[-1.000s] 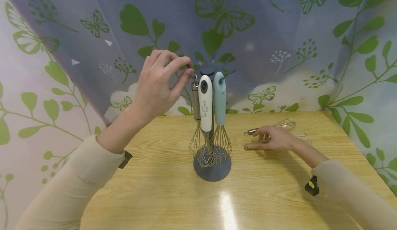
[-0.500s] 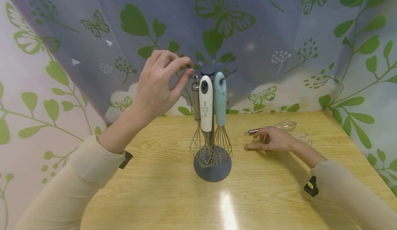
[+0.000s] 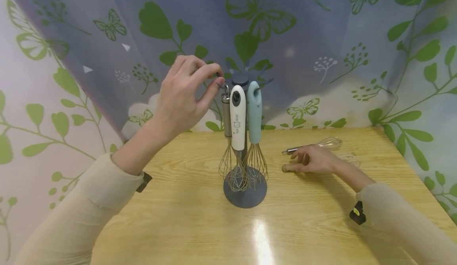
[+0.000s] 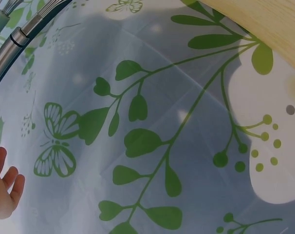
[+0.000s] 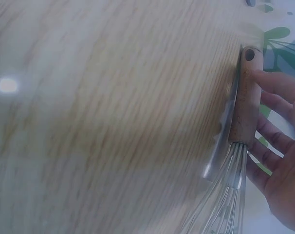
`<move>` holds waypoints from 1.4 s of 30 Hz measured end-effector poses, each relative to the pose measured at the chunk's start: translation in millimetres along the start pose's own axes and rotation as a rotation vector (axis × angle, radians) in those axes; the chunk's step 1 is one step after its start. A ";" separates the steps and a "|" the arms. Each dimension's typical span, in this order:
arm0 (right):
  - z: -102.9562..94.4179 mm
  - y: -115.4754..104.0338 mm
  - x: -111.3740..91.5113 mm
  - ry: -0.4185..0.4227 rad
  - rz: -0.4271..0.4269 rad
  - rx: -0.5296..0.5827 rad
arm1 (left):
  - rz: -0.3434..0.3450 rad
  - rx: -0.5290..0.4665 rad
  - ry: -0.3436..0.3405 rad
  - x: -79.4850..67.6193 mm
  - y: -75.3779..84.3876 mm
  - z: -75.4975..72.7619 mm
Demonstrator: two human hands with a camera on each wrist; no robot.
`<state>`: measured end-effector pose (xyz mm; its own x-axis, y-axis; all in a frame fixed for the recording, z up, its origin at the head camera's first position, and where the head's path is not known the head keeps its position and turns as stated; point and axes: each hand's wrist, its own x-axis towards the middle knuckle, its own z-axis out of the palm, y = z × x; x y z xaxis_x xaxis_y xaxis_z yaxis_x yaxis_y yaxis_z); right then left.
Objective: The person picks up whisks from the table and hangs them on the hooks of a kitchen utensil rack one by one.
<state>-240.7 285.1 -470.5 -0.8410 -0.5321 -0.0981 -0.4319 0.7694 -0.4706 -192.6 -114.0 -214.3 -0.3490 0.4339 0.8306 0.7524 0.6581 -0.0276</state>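
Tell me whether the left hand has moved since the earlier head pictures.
No. Judged against the gray whisk stand, the left hand shows no visible shift; both slide slightly together as the head view moves.

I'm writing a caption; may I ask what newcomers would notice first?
Probably the central dark stand, hung with a white whisk, a pale blue one and a metal one. Next come the left hand, pinching a left-side hook, and, at right, the right hand holding a wooden-handled whisk.
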 end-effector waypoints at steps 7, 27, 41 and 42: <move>2.4 1.1 -1.1 -0.010 -0.055 -0.038 | 0.001 -0.004 -0.003 0.0 -0.2 0.1; 4.5 2.7 -3.3 0.001 -0.078 -0.005 | -0.005 -0.003 0.004 -0.4 0.4 0.5; 0.0 2.9 -5.1 0.007 -0.035 0.052 | -0.004 -0.005 0.012 -0.4 0.5 0.8; -0.5 2.4 -5.5 0.009 -0.034 0.055 | -0.003 -0.006 0.012 -0.4 0.5 0.8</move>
<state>-237.2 290.0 -470.7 -0.8294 -0.5538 -0.0732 -0.4416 0.7303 -0.5212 -192.5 -113.4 -215.1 -0.3446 0.4246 0.8372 0.7546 0.6558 -0.0220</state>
